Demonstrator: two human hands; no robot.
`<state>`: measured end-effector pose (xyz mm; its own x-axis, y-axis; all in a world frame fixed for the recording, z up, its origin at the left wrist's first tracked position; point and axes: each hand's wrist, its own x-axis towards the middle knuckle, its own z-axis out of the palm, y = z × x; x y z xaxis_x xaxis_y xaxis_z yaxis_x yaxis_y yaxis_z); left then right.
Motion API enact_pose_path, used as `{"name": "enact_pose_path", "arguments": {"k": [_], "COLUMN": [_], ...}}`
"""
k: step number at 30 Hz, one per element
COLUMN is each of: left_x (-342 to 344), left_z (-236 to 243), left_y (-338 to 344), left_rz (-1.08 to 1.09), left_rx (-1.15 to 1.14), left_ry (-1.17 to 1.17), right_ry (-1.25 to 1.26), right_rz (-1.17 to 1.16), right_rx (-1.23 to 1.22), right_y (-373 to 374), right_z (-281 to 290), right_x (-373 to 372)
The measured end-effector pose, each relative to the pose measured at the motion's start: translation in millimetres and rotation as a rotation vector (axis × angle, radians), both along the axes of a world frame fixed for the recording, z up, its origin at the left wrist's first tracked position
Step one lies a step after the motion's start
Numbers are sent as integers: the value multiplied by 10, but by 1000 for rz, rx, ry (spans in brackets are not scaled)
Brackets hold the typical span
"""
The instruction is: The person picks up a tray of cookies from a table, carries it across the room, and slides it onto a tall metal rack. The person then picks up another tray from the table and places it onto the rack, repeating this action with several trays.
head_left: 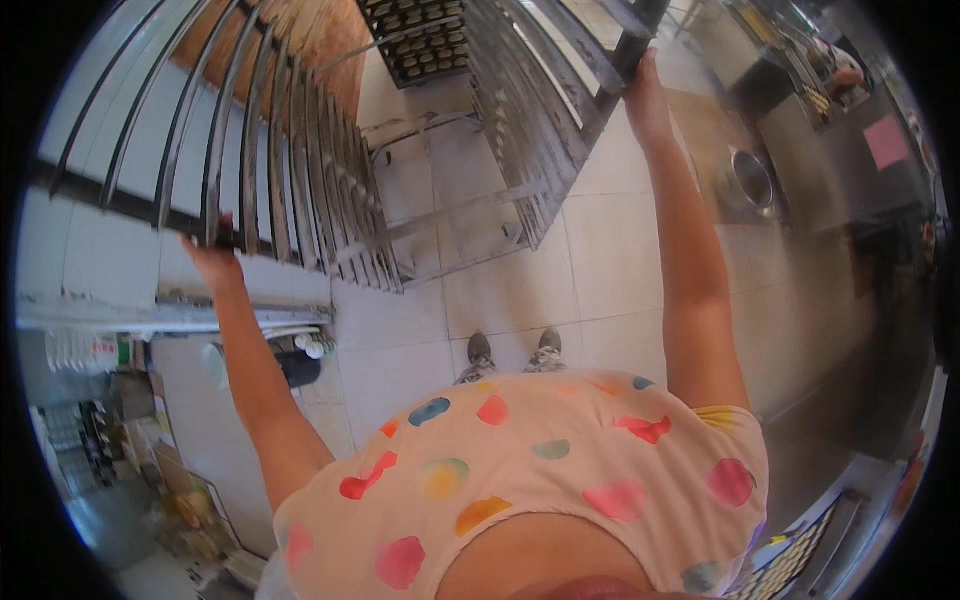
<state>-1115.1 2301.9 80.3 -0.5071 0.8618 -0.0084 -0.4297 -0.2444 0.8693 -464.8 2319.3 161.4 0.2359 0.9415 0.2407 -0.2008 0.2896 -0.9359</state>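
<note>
A tall metal rack (535, 130) stands on the tiled floor (500, 295), ahead of the person, with ladder-like rails along its left and right sides. The left grip (213, 262) is wrapped around the rack's near upright at left; the right grip (646, 92) is closed on the upright at right, farther from the person. The rack lies between and beyond both. At the far side, a dark tray (432, 79) carries rows of round, pale pieces; whether it sits inside the rack I cannot tell. To the right is a round metal pot (750, 180), its contents too indistinct to make out. White tubs (80, 350) stand far left.
</note>
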Motion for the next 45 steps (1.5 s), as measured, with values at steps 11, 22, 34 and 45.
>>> {"name": "enact_pose_path", "arguments": {"k": [11,22,34,45], "left_x": [145,100,-136,-238], "left_z": [232,266,127,-16], "left_y": [-63,-44,-62,-30], "left_rz": [-405,-369,-500,-680], "left_rx": [-2,-53,-27,141], "left_ry": [69,12,6,-1], "right_ry": [273,199,108,203], "right_rz": [-125,15,-132,-357], "right_rx": [30,157,212,268], "right_y": [256,-141,-1192,-1797], "right_z": [-510,-324,-599,-1045], "right_x": [355,181,32,14]}}
